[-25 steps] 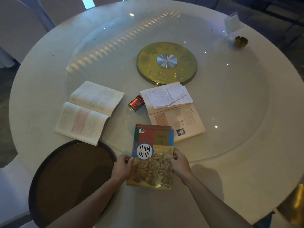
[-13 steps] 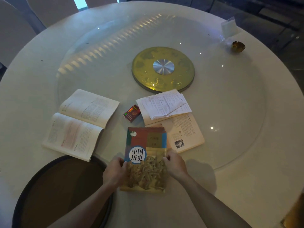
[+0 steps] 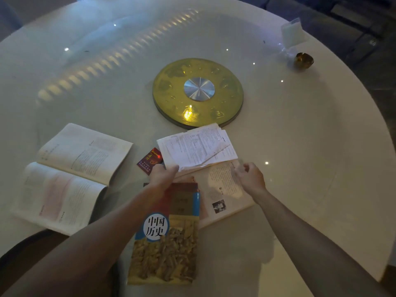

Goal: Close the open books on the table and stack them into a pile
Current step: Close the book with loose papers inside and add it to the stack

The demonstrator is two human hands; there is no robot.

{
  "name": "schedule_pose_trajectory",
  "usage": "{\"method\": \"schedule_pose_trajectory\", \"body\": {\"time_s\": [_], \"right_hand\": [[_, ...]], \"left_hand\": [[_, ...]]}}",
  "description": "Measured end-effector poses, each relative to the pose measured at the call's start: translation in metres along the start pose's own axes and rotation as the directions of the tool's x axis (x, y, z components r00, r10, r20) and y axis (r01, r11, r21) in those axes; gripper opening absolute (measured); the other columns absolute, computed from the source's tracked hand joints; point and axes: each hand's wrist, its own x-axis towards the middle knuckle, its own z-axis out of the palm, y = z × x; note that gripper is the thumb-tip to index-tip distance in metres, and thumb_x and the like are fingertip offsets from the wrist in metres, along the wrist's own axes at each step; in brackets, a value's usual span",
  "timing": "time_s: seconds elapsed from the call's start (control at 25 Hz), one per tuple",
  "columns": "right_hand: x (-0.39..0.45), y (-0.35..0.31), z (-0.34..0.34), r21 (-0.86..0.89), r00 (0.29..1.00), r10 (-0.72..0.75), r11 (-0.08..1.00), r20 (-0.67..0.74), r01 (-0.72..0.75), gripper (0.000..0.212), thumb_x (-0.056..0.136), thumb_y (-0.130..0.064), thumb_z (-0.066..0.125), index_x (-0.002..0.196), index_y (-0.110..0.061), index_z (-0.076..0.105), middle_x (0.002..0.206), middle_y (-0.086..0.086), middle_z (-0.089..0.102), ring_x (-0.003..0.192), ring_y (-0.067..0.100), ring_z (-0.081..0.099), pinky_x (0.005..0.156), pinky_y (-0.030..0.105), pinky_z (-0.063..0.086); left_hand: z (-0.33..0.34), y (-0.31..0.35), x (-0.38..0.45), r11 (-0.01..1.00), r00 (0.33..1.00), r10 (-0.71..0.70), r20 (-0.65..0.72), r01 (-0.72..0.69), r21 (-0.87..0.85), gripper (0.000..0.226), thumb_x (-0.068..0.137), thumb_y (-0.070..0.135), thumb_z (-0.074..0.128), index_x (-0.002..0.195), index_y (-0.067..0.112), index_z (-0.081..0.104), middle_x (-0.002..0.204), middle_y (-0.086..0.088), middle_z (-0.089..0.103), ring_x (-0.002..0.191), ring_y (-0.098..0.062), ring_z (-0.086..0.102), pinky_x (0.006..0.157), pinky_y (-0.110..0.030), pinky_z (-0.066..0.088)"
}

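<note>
Progress: one closed book [image 3: 166, 239], colourful cover up, is lying on the worktop [image 3: 310, 146] at the near edge, directly in front of the person. It appears to be the base of the pile; whether a second book is lying under it cannot be told. Two books are lying open. The left open book [image 3: 70, 174] is sitting untouched, pages up, well apart from both hands. The right open book [image 3: 222, 189] is lying just beyond and to the right of the closed one, its near-left corner tucked under that cover. Loose printed sheets [image 3: 197, 148] are resting on its far page. Judgement: roughly a third done; both open books need closing and stacking.

Hands: both arms are reaching forward over the closed book. The left hand [image 3: 162, 174] is touching the near-left corner of the loose sheets, fingers curled at the paper edge; a firm pinch cannot be confirmed. The right hand [image 3: 248, 176] is hovering over the right-hand page, fingers loosely curled, holding nothing visible.

Also present: a small red box [image 3: 150, 161] beside the sheets, and a gold turntable disc [image 3: 197, 93] at centre.
</note>
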Motion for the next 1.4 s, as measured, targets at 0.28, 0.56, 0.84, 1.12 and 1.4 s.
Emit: {"method": "schedule_pose_trajectory", "body": {"time_s": [0.28, 0.56, 0.84, 1.12, 1.4], "right_hand": [[0.075, -0.006, 0.011, 0.108, 0.988, -0.046, 0.994, 0.15, 0.029, 0.038, 0.096, -0.032, 0.056, 0.106, 0.003, 0.067, 0.111, 0.027, 0.071, 0.087, 0.026, 0.069, 0.073, 0.036, 0.05], [0.098, -0.01, -0.016, 0.313, 0.97, 0.058, 0.941, 0.234, -0.132, 0.016, 0.101, -0.007, 0.058, 0.102, -0.012, 0.073, 0.106, 0.011, 0.075, 0.084, 0.021, 0.073, 0.061, 0.027, 0.062], [0.103, 0.026, -0.094, 0.436, 0.993, 0.046, 0.896, 0.112, -0.09, 0.021, 0.099, -0.006, 0.062, 0.118, -0.013, 0.07, 0.103, -0.002, 0.074, 0.091, 0.009, 0.07, 0.064, 0.019, 0.05], [0.095, 0.051, -0.15, 0.355, 0.997, -0.029, 0.935, 0.07, 0.002, 0.021, 0.09, 0.006, 0.065, 0.095, -0.014, 0.066, 0.096, -0.001, 0.073, 0.079, 0.009, 0.063, 0.064, 0.019, 0.046], [0.082, 0.076, -0.134, 0.297, 0.99, -0.14, 0.946, 0.019, 0.128, 0.02, 0.086, 0.008, 0.066, 0.085, -0.011, 0.061, 0.082, 0.005, 0.067, 0.077, 0.022, 0.062, 0.069, 0.038, 0.052]], "left_hand": [[0.026, 0.008, 0.02, 0.978, 0.981, -0.141, -0.136, 0.116, -0.173, 0.045, 0.094, 0.026, 0.066, 0.131, 0.001, 0.058, 0.126, -0.012, 0.065, 0.096, -0.02, 0.057, 0.063, -0.023, 0.042], [0.04, 0.017, 0.018, 0.963, 0.996, -0.036, -0.084, 0.012, -0.269, 0.039, 0.09, 0.019, 0.071, 0.127, 0.012, 0.058, 0.117, -0.006, 0.066, 0.087, -0.012, 0.061, 0.062, -0.024, 0.046], [0.088, 0.07, 0.017, 0.924, 0.986, 0.14, 0.088, -0.099, -0.369, 0.022, 0.082, 0.005, 0.078, 0.095, 0.012, 0.062, 0.102, -0.011, 0.072, 0.091, -0.021, 0.07, 0.073, -0.03, 0.056], [0.121, 0.092, 0.004, 0.906, 0.943, 0.28, 0.177, -0.199, -0.375, 0.061, 0.08, -0.001, 0.075, 0.133, 0.02, 0.053, 0.099, -0.009, 0.076, 0.089, -0.018, 0.074, 0.07, -0.028, 0.058], [0.112, 0.072, -0.003, 0.936, 0.955, 0.252, 0.157, -0.199, -0.29, 0.027, 0.078, -0.001, 0.078, 0.102, 0.007, 0.067, 0.101, -0.008, 0.076, 0.101, -0.022, 0.072, 0.089, -0.038, 0.059]]}}
